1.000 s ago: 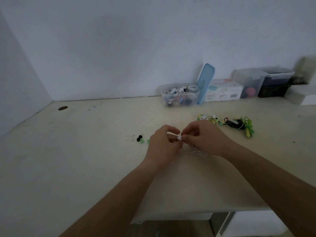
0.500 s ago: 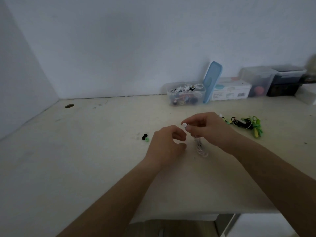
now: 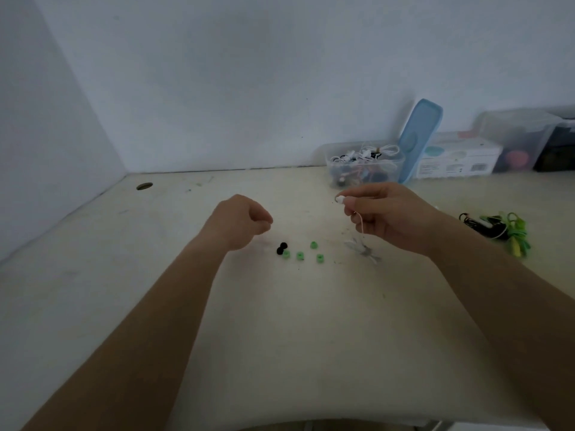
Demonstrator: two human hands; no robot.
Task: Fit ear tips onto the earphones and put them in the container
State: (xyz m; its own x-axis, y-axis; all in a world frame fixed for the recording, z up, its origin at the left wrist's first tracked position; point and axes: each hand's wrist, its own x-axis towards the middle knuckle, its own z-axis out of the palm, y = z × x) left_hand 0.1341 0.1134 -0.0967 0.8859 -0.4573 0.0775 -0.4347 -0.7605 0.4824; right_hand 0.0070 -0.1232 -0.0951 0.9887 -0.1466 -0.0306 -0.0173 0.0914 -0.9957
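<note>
Right hand (image 3: 385,213): centre right, pinching white earphone (image 3: 340,199); its cable hangs to a coil (image 3: 362,248) on the bench (image 3: 280,337).
Left hand (image 3: 239,220): centre, fingers loosely curled, nothing seen in it.
Loose ear tips: four green (image 3: 313,244), black ones (image 3: 282,248), between the hands.
Container (image 3: 364,164): upper right, open, several earphones inside.
Progress: partway, by my judgement; the held white set looks tipped but not stowed, and the black and green sets (image 3: 497,230) at far right are untouched.
</note>
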